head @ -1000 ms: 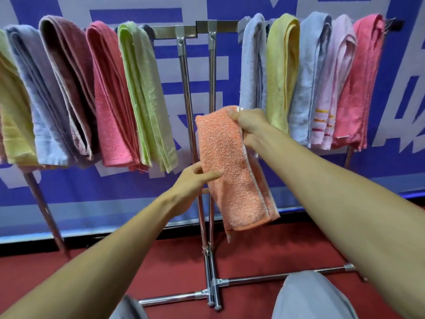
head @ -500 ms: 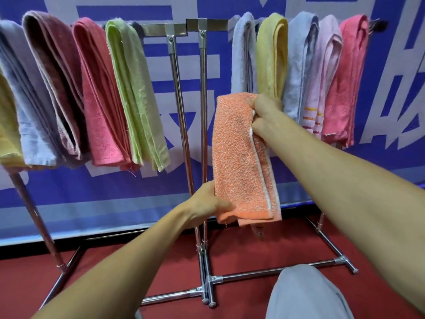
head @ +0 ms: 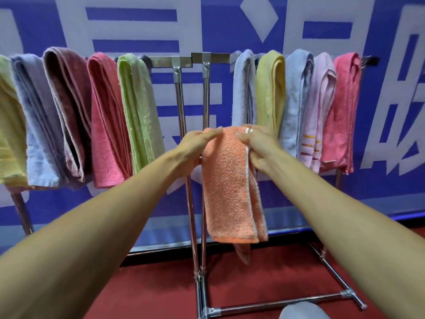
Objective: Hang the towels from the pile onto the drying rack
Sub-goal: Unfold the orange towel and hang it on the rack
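Observation:
A folded orange towel [head: 227,180] with a white stripe along one edge hangs from both my hands in front of the drying rack [head: 202,59]. My left hand [head: 199,143] pinches its top left corner. My right hand [head: 257,143] grips its top right edge. The towel is below the rack's top bar and apart from it. Bare metal bar shows in the middle of the rack, between a light green towel [head: 138,107] on the left and a pale blue towel [head: 243,88] on the right.
Several towels hang on each side of the rack: yellow, blue, maroon and pink on the left; yellow [head: 270,90], blue, lilac and pink [head: 340,111] on the right. Two steel uprights [head: 190,203] stand behind the orange towel. A blue banner is behind, red floor below.
My left hand rose from the towel's lower edge to its top left corner. The camera tilted up, so the rack sits lower in view.

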